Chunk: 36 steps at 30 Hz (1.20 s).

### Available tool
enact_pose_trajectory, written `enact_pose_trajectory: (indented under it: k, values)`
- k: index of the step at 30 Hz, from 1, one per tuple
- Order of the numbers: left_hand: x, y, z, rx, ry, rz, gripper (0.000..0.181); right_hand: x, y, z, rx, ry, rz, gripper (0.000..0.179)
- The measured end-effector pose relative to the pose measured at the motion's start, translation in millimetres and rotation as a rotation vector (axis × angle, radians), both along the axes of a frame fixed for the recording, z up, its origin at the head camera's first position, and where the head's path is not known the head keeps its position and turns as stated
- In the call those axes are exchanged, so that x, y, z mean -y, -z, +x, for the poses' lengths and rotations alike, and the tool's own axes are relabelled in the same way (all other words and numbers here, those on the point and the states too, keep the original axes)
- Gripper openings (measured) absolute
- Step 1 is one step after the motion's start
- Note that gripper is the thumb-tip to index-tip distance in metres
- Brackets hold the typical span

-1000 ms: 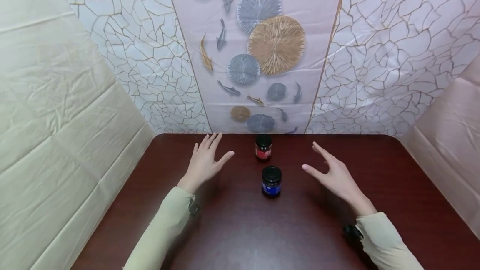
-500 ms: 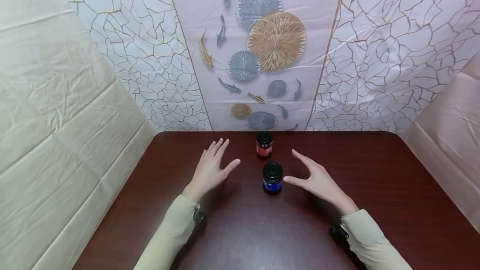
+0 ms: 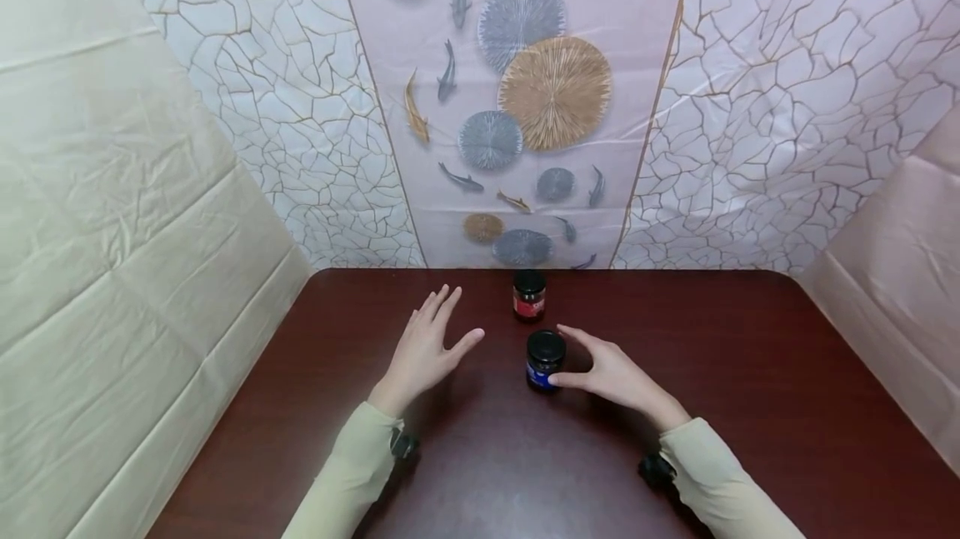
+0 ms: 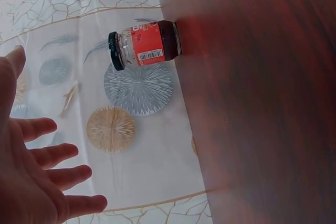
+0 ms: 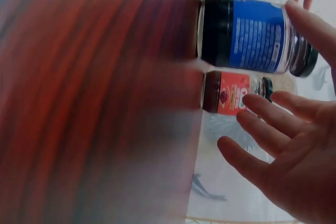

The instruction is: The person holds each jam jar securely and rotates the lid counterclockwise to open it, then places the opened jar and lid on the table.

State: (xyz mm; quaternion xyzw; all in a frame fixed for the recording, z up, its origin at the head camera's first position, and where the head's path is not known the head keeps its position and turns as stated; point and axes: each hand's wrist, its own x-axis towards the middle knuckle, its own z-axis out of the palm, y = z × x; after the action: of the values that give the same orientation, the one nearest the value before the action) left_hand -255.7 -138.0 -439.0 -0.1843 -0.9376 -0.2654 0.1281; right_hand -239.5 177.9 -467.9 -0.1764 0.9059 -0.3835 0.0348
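A jar with a blue label [image 3: 537, 374] and a black lid stands upright on the dark table. My right hand [image 3: 615, 374] is at its right side, thumb in front of the label and fingers extended by the far side. In the right wrist view the fingers of the right hand [image 5: 302, 145] are spread and not curled round the blue-label jar [image 5: 254, 35]; whether the thumb touches it I cannot tell. Behind stands a jar with a red label [image 3: 528, 303]. My left hand [image 3: 422, 349] hovers to the left, fingers spread, holding nothing, apart from the red-label jar [image 4: 149, 43].
The dark reddish-brown table [image 3: 480, 472] ends at a patterned cloth backdrop [image 3: 555, 97] just behind the red-label jar. Cream cloth walls [image 3: 135, 272] flank both sides.
My right hand has moved left from the right part of the table to the blue-label jar. The left hand has shifted slightly right and nearer. Both jars stay in place.
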Motion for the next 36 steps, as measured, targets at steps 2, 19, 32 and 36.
enact_pose_trajectory:
  k: [2, 19, 32, 36]
  values:
    - [0.4, 0.0, 1.5, 0.005, -0.002, 0.003, 0.085, 3, 2.1, -0.2, 0.003, -0.006, 0.005, 0.094]
    - [2.5, -2.6, 2.3, -0.013, 0.021, 0.021, 0.084, 21, 7.4, -14.8, 0.076, -0.050, -0.052, 0.075]
    - [1.2, 0.3, 0.0, 0.027, 0.043, 0.027, 0.083, 22, 7.7, -15.4, 0.088, 0.012, -0.061, 0.071]
    - [2.1, 1.8, 2.0, 0.021, 0.037, 0.028, 0.083, 25, 7.4, -14.0, 0.087, 0.019, -0.063, 0.069]
